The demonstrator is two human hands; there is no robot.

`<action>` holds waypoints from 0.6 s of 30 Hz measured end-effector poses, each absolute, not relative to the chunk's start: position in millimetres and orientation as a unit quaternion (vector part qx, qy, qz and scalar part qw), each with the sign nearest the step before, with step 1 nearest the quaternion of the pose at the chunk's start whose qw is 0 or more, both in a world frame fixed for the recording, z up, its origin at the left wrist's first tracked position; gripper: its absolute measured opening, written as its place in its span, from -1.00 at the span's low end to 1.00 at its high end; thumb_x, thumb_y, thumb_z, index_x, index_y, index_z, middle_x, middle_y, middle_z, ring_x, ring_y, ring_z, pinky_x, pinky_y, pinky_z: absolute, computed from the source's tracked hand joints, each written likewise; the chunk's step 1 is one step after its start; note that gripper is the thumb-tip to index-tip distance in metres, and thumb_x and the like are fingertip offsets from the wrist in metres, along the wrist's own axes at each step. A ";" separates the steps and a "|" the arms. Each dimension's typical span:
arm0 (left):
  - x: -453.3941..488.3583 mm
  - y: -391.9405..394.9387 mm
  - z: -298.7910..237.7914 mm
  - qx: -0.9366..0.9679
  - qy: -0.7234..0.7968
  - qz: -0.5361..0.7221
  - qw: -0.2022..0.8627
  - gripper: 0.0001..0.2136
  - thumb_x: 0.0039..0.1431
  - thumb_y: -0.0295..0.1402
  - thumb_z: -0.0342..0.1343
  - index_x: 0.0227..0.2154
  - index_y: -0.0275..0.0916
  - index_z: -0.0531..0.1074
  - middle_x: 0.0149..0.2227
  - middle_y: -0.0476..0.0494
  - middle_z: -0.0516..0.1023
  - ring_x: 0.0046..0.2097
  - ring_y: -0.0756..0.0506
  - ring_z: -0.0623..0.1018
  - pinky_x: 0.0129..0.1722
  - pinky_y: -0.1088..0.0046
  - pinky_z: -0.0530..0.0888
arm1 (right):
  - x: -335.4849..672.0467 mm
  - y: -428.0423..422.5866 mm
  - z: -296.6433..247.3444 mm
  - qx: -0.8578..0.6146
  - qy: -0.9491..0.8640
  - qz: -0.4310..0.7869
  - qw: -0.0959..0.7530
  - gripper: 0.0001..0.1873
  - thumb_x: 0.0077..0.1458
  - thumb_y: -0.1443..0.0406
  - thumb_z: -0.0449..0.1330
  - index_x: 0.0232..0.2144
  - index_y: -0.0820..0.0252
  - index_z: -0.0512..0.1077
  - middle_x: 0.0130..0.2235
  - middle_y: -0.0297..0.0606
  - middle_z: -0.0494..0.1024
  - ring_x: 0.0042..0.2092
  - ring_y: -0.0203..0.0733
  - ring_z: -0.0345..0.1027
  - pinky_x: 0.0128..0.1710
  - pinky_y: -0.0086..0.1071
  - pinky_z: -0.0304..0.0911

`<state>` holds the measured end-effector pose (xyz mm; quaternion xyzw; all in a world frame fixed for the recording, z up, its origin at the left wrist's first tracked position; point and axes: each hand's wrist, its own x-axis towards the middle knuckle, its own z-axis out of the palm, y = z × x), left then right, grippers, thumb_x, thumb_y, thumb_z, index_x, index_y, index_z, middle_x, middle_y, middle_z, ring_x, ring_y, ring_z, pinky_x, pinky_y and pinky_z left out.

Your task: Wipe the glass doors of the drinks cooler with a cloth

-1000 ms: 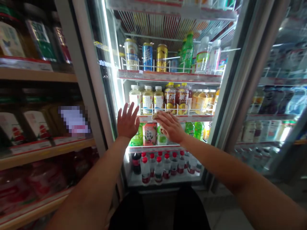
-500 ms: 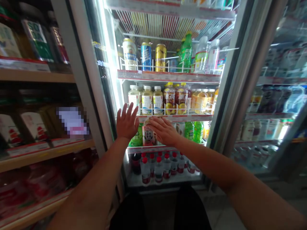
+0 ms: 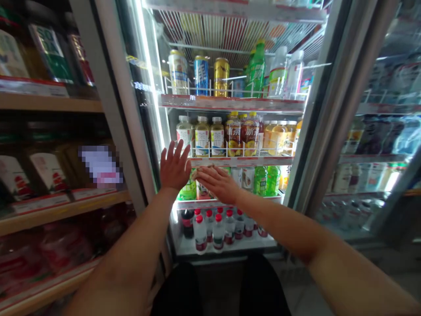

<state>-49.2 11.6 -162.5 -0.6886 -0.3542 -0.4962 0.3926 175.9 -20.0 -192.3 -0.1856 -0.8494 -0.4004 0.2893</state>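
Pressing cloth [image 3: 196,170] on shelf edge [image 3: 263,161], right hand [image 3: 215,184] flat, left hand [image 3: 174,169] splayed

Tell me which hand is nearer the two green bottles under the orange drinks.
Right. The right hand sits just left of the green bottles, at their height. The left hand is farther left, beyond the right hand, with its fingers spread.
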 end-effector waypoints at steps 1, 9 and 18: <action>-49.3 11.7 -162.4 -0.688 -0.352 -0.497 0.395 -0.49 0.40 -0.31 -0.05 0.37 -0.12 0.17 0.41 -0.15 0.13 0.46 -0.20 -0.03 0.42 0.05 -0.05 | 174.1 -20.0 -194.9 -0.180 -0.852 -0.404 0.282 -0.48 0.31 0.37 0.05 0.30 0.20 0.26 0.36 -0.20 0.27 0.42 -0.08 0.01 0.40 -0.05 0.03; -50.5 13.0 -163.2 -0.688 -0.347 -0.499 0.397 -0.49 0.40 -0.31 -0.05 0.38 -0.11 0.15 0.41 -0.14 0.12 0.46 -0.20 -0.03 0.43 0.06 -0.07 | 165.8 -16.4 -203.4 -0.183 -0.831 -0.425 0.309 -0.52 0.34 0.37 0.03 0.28 0.18 0.29 0.35 -0.24 0.29 0.40 -0.10 0.07 0.39 -0.09 0.06; -50.7 12.7 -163.6 -0.692 -0.343 -0.499 0.392 -0.48 0.40 -0.32 -0.04 0.39 -0.12 0.14 0.41 -0.15 0.11 0.46 -0.21 -0.04 0.43 0.06 -0.09 | 179.6 -15.5 -222.3 -0.134 -0.868 -0.409 0.249 -0.53 0.29 0.40 0.09 0.23 0.15 0.36 0.33 -0.22 0.33 0.40 -0.11 0.09 0.39 -0.06 0.07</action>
